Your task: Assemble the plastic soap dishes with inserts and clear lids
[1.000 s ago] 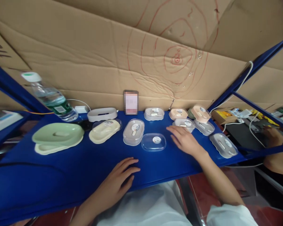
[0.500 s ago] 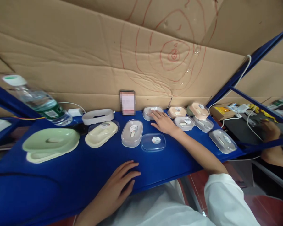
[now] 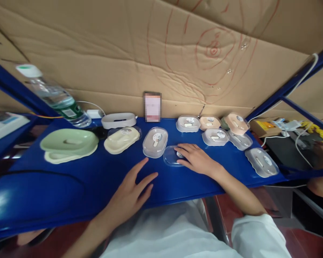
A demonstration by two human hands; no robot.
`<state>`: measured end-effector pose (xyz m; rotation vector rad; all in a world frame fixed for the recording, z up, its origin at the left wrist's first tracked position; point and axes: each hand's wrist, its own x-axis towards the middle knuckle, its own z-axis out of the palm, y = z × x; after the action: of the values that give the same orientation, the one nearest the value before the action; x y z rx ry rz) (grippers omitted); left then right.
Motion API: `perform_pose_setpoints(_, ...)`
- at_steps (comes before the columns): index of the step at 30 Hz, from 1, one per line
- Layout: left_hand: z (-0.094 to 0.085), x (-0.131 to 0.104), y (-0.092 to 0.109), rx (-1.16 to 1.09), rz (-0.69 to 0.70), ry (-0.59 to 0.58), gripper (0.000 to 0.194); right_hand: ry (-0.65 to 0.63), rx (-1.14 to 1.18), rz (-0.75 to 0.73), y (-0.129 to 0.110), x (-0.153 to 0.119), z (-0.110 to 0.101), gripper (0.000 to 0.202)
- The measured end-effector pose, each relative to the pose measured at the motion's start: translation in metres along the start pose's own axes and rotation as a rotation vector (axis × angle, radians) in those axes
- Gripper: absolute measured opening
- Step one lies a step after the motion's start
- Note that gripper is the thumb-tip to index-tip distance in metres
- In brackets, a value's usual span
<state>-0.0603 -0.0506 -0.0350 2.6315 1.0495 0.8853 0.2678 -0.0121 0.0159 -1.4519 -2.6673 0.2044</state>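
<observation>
My right hand point(image 3: 197, 158) reaches over a clear plastic lid point(image 3: 170, 157) with a round sticker. Its fingers are stretched out and cover the lid's right side; whether they touch it I cannot tell. Left of the lid lies a grey oval soap dish point(image 3: 151, 150) under a clear cover. My left hand point(image 3: 130, 190) is open, fingers spread, above the table in front of that dish and holding nothing. Behind my right hand sits another covered grey soap dish point(image 3: 181, 127), beside a peach one point(image 3: 204, 125) and a second grey one point(image 3: 219, 141).
A green dish point(image 3: 83, 139), a cream soap dish point(image 3: 115, 145), a grey holder point(image 3: 111, 123) and a water bottle point(image 3: 79, 118) stand on the left of the blue table point(image 3: 97, 179). A phone point(image 3: 152, 107) leans on the cardboard. More covered dishes point(image 3: 262, 166) lie right.
My right hand has come back from the rear grey soap dish to the clear lid. My left hand has moved forward with its fingers more spread. The camera view has shifted.
</observation>
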Motion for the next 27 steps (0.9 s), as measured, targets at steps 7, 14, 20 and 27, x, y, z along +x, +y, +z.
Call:
perform_pose_setpoints(7, -0.021, 0.047, -0.029, 0.34, -0.178, -0.016, 0.049, -0.027, 0.156, -0.121, 0.0, -0.004, 0.008, 0.075)
perform_pose_setpoints(14, -0.027, 0.042, -0.074, 0.486, -0.407, -0.073, 0.064, -0.024, 0.192, -0.144, 0.007, -0.006, 0.016, 0.07)
perform_pose_setpoints(20, -0.044, 0.083, -0.095, 0.59, -0.455, -0.04, 0.06, -0.001, 0.16, -0.145, 0.002, -0.004, 0.023, 0.067)
perform_pose_setpoints(27, -0.032, 0.084, -0.103, 0.501, -0.445, -0.083, 0.058, -0.004, 0.16, -0.151, 0.001, -0.004, 0.025, 0.067)
